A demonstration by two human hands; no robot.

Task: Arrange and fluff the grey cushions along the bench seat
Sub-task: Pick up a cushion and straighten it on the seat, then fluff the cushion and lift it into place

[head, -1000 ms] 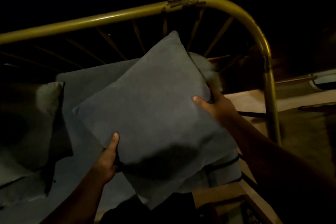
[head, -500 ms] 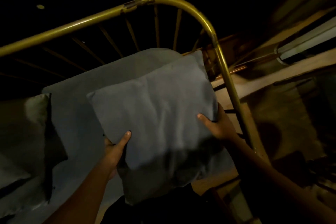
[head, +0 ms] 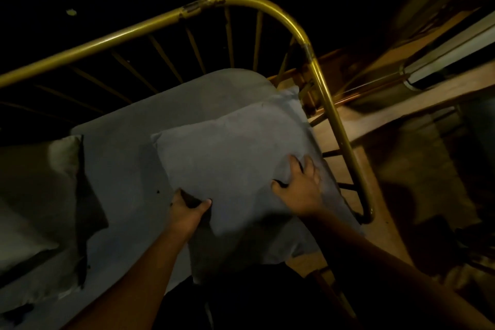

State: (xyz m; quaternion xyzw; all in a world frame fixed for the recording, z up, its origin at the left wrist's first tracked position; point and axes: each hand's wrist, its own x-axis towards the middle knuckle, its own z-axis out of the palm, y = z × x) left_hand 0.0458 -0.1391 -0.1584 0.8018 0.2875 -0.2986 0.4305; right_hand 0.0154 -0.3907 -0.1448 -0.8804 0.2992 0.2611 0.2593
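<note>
A square grey cushion [head: 235, 153] lies on the grey seat pad [head: 126, 169] at the right end of the bench, its far corner by the brass frame. My left hand [head: 187, 210] pinches the cushion's near left edge, thumb on top. My right hand [head: 301, 186] rests flat on the cushion's right side with fingers spread, pressing into the fabric. A second grey cushion [head: 34, 195] sits at the left, mostly in shadow.
A curved brass rail [head: 284, 17] with thin spokes runs behind and bends down the right end of the bench. Wooden slats and flooring [head: 375, 120] lie to the right. The surroundings are very dark.
The cushion went from being held up tilted in the air to lying on the seat pad at the right end. My right hand shifted from gripping its edge to lying flat on top.
</note>
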